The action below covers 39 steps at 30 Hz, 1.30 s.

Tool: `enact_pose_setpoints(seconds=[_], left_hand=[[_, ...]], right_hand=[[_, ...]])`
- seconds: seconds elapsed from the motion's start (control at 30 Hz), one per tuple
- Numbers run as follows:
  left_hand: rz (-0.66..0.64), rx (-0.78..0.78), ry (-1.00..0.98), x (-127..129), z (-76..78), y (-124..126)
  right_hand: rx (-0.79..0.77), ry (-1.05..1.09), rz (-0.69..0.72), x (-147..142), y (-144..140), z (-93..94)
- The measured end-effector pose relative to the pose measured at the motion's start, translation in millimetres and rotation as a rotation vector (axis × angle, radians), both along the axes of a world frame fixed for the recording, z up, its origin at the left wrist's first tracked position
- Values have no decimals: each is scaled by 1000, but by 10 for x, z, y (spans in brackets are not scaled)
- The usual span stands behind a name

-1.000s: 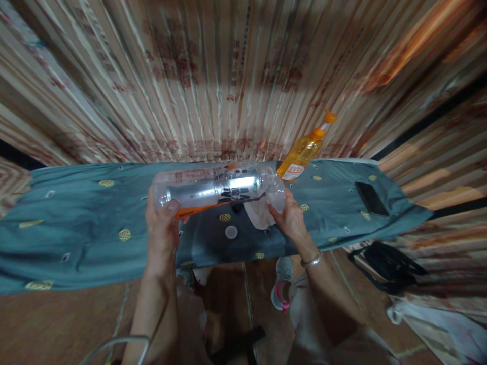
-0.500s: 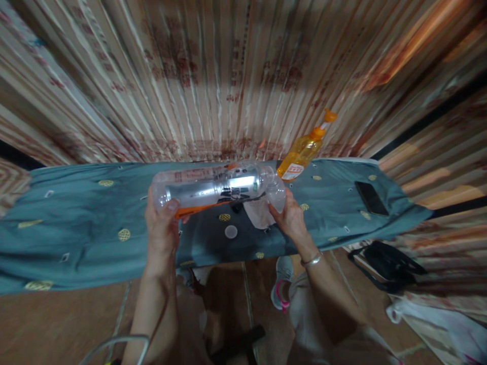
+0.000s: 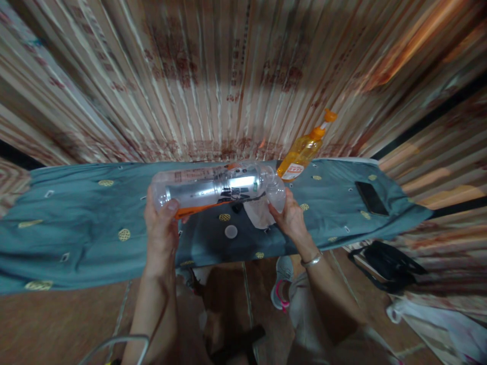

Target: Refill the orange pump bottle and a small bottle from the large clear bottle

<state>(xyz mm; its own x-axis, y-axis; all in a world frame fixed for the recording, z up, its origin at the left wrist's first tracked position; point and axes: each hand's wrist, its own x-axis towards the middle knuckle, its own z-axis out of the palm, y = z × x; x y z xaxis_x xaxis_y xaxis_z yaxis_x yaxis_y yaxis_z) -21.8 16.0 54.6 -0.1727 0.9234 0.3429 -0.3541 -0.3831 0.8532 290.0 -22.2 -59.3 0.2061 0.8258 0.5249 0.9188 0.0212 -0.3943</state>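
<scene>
A large clear plastic bottle [image 3: 209, 187], with a silver, black-printed middle and an orange strip below, lies sideways in the air between my hands. My left hand [image 3: 163, 218] grips its left end, thumb on the near side. At its right end, my right hand [image 3: 291, 215] has its fingers closed on the clear end part. Below that end is a translucent whitish piece [image 3: 259, 213], whose kind I cannot make out. A small round white disc [image 3: 231, 231] rests on the cloth under the bottle.
A yellow pump bottle [image 3: 302, 152] stands at the table's back edge, right of centre. The table's teal patterned cloth [image 3: 87, 213] carries a dark phone [image 3: 371, 197] on the right. Behind is a pleated curtain [image 3: 213, 76]. A black bag [image 3: 384, 266] sits low at right.
</scene>
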Motion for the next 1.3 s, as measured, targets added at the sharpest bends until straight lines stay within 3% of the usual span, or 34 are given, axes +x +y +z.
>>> enact_pose_setpoints(seconds=[0.33, 1.3], left_hand=[[1, 42, -32, -13, -78, 69], [-9, 30, 10, -34, -89, 79]], right_hand=[[-3, -14, 14, 19, -1, -5], [-11, -7, -12, 4, 2, 13]])
